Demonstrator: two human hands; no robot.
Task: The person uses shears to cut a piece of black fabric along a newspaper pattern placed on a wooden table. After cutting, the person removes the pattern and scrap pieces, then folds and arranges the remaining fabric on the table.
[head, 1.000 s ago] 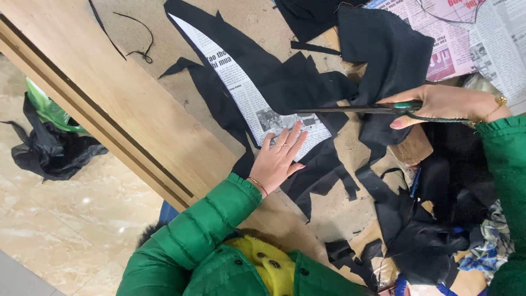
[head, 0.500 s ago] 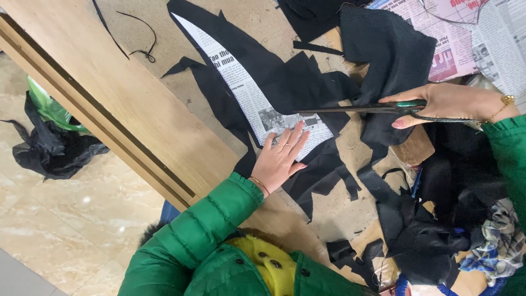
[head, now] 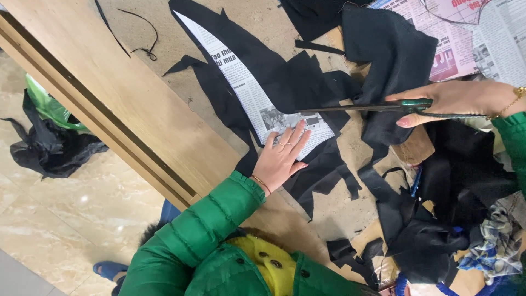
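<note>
- The left hand lies flat, fingers spread apart, pressing on a newsprint pattern; it grips nothing.
- The pattern is a long, narrow paper strip with printed columns and a small photo, lying on top of black cloth on the desk.
- The cloth is matte, soft and cut to a curved band that shows as a dark border on both sides of the paper.
- The right hand is clamped on the scissors, fingers through the dark green handles.
- The scissors have long, slim dark metal blades that point toward the pattern's lower end, their tip just above the left hand's fingertips; whether the blades are apart I cannot tell.
- Black offcuts lie ragged and pointed around the left hand, some hanging toward the desk edge.
- A larger folded black piece sits just above the scissors.
- The desk is smooth pale wood along the edge, with a rougher brown board surface under the cloth.
- More newspaper sheets, pinkish and grey, are spread at the far right corner.
- A thin black cord curls on the board near the top.
- A heap of dark and patterned scraps piles at the lower right.
- On the glossy tiled floor a crumpled black plastic bag lies beside a green bag; their contents are hidden.
- Both sleeves are quilted, shiny green.
</note>
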